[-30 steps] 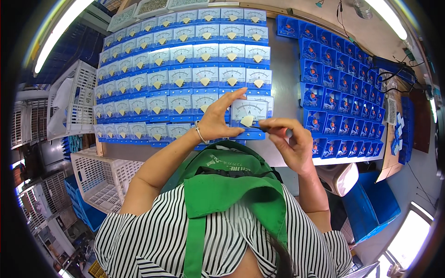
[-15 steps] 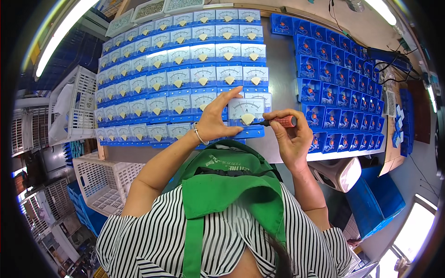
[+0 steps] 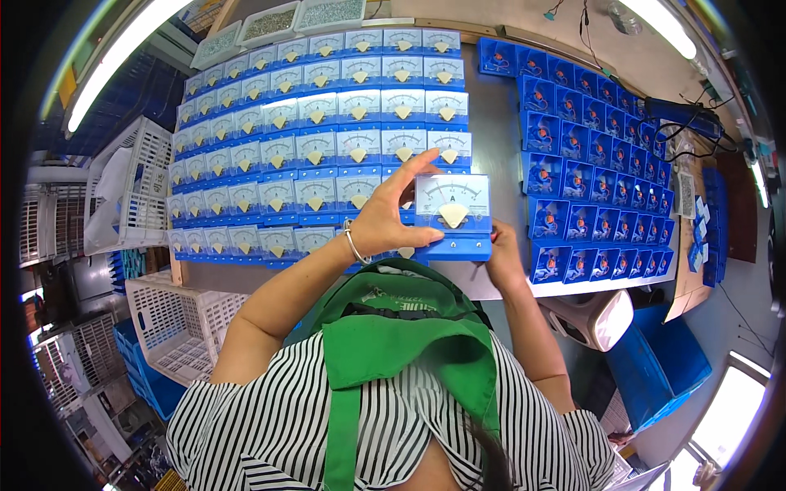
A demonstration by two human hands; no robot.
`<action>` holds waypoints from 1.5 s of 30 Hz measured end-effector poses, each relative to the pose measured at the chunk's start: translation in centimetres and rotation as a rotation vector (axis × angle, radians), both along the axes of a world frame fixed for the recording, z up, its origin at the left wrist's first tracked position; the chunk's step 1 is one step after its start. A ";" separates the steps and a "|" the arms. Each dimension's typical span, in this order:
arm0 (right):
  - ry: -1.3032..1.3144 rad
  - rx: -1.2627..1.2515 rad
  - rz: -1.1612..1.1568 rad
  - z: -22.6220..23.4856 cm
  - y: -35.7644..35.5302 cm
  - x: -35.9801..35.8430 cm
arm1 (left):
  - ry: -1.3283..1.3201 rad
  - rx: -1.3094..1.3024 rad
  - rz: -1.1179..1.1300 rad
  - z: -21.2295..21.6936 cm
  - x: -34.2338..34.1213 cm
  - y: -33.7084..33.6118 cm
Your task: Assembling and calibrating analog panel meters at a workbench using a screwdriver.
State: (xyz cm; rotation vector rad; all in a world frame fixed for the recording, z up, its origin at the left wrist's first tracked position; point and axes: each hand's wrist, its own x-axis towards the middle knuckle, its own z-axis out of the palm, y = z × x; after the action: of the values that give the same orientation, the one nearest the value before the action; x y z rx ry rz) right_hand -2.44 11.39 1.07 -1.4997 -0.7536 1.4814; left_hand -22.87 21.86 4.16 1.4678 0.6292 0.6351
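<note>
A panel meter (image 3: 452, 204) with a clear cover, a white dial, a cream fan-shaped piece and a blue base is raised off the table, near its front edge. My left hand (image 3: 389, 214) grips it by its left side, thumb along the lower front and fingers at the upper left. At the lower right corner of the meter is my right hand (image 3: 505, 255), its fingers curled and partly hidden behind the base. What those fingers hold cannot be made out. No screwdriver shows now.
Rows of similar meters (image 3: 315, 147) fill the table's left side. Open blue cases (image 3: 573, 172) with wired parts stand in rows on the right. Trays of small parts (image 3: 270, 22) sit at the back left. White crates (image 3: 176, 327) and a blue bin (image 3: 655, 360) flank me.
The meter has come up off the table, closer to me and slightly right. My right hand has moved from its front to its lower right side; the red-handled screwdriver is out of sight.
</note>
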 end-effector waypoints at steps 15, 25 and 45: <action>0.439 0.199 -0.202 -2.2 -0.5 -2.4 | -0.032 -0.190 -0.008 0.0 0.7 0.0; 0.469 0.213 -0.237 -2.2 -1.3 -2.9 | -0.039 -0.211 -0.022 0.3 0.7 -0.6; 0.520 0.229 -0.244 -2.9 -1.8 -3.2 | -0.032 -0.211 -0.029 -0.4 0.5 -0.5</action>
State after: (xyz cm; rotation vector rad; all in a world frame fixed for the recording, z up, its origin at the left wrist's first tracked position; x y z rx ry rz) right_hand -5.68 9.63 -1.82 -0.9358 -0.3926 1.4528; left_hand -22.36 21.35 3.73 1.2659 0.6290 0.5512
